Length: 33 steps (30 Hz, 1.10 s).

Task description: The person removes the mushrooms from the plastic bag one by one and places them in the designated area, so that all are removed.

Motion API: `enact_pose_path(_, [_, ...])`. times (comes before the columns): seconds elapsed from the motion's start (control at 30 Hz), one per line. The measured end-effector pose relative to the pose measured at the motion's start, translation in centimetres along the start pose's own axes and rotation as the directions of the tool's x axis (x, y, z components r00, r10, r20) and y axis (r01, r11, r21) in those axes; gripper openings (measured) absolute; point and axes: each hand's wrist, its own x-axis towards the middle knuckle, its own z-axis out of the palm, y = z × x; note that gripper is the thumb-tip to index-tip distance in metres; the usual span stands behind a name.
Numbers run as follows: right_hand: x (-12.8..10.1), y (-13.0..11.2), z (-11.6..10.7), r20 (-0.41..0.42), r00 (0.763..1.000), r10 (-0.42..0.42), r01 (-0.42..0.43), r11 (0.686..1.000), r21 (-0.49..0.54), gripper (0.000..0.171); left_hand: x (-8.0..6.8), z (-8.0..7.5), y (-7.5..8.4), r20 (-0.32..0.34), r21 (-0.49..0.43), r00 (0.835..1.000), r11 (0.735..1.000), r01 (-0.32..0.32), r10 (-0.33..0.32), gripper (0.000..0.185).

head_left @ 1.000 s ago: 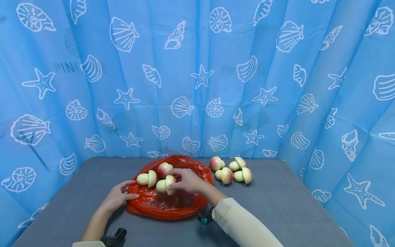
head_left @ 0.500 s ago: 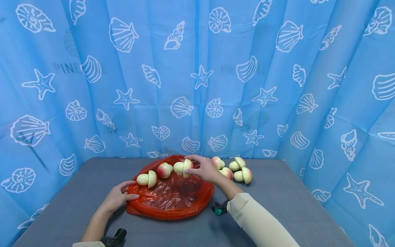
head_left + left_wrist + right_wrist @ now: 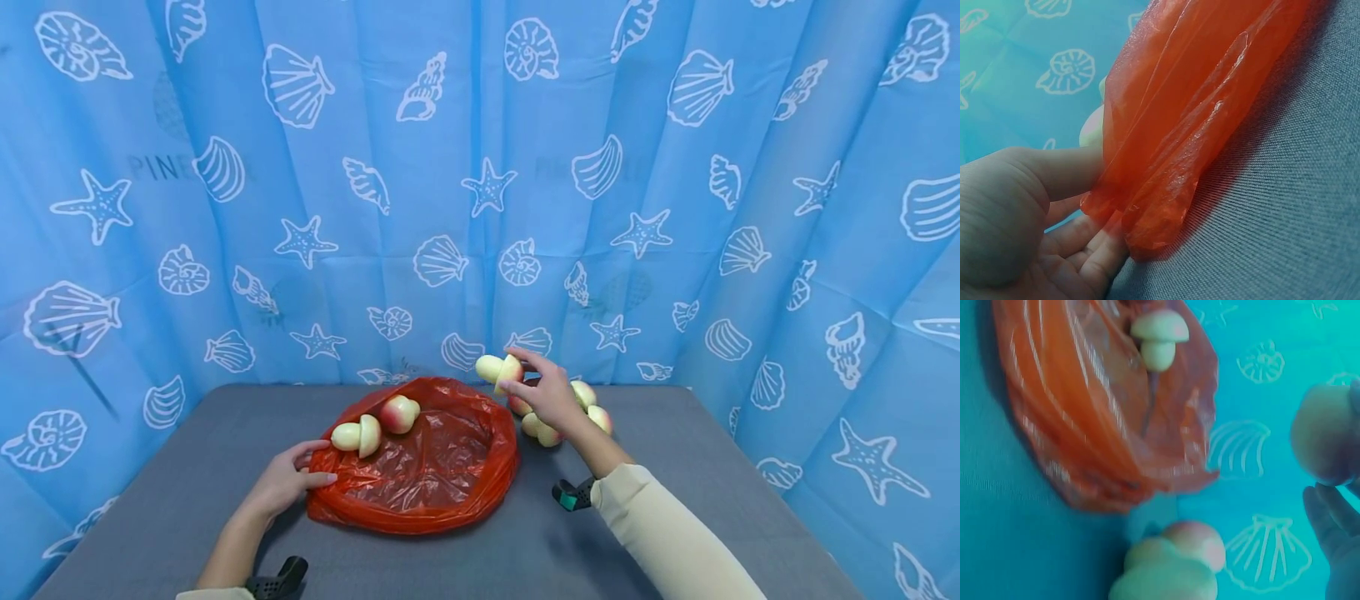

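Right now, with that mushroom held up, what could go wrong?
The held mushroom might slip: the right fingers grip its cap and the stem sticks out free. They could knock the loose mushrooms, which look close by. The red bag might shift or fold, since the left fingers hold just its left edge.

red plastic bag, mouth open, two mushrooms inside; pink-blushed pale mushroom held aloft near bag, stem leftward

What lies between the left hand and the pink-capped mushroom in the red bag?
In the head view, another, pale mushroom lies between the left hand and the pink-capped mushroom, with part of the red bag.
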Motion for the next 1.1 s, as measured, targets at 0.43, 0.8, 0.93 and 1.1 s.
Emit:
enact_pose_path(0.43, [-1.4,3.8,-4.0,-0.191,0.981,0.042,-0.055,0.997,-0.061,0.054,-0.1,0.0,0.0,0.005,0.006,1.0,1.0,-0.002,0.001,0.073])
enact_pose_path(0.8, [-3.0,6.9,-6.1,-0.308,0.949,0.064,-0.108,0.986,-0.127,0.058,0.1,0.0,-0.3,0.0,-0.001,1.0,1.0,0.001,-0.001,0.077])
enact_pose_path(0.93, [-3.2,7.8,-6.7,-0.357,0.932,0.06,-0.121,0.981,-0.15,0.056,0.0,0.0,-0.2,0.001,-0.003,1.0,1.0,0.002,-0.002,0.076])
enact_pose_path(1.1, [-3.5,8.7,-7.5,-0.404,0.912,0.071,-0.154,0.972,-0.178,0.055,0.0,0.0,-0.1,0.002,0.004,1.0,1.0,-0.004,0.004,0.074])
